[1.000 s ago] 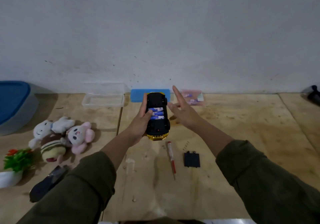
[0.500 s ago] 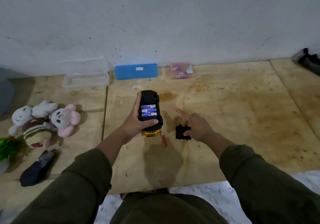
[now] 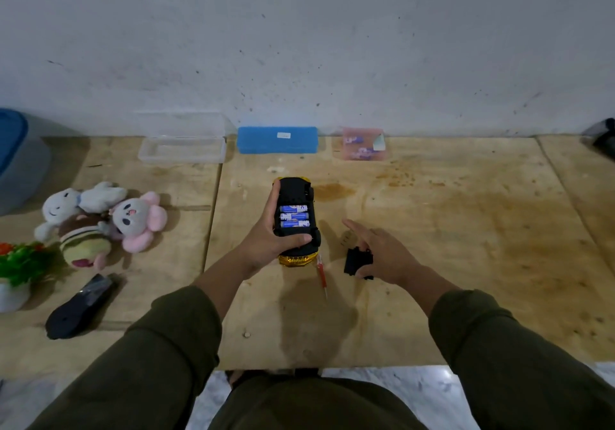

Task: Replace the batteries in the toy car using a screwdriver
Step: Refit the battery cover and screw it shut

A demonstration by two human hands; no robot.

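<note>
My left hand grips the toy car, held upside down above the wooden board; its underside is black, its body yellow. The open compartment shows three blue batteries side by side. My right hand rests on the black battery cover on the board, fingers closing around it, index finger stretched out. A red-handled screwdriver lies on the board between my hands. A few tiny screws lie just beyond the cover.
Against the wall stand a clear plastic box, a blue case and a pink packet of batteries. Plush toys, a potted plant and a dark object lie to the left. The board's near edge meets marble floor.
My right hand dropped from beside the car to the battery cover on the board and closed on it. My view tilted down; the left hand kept holding the car.
</note>
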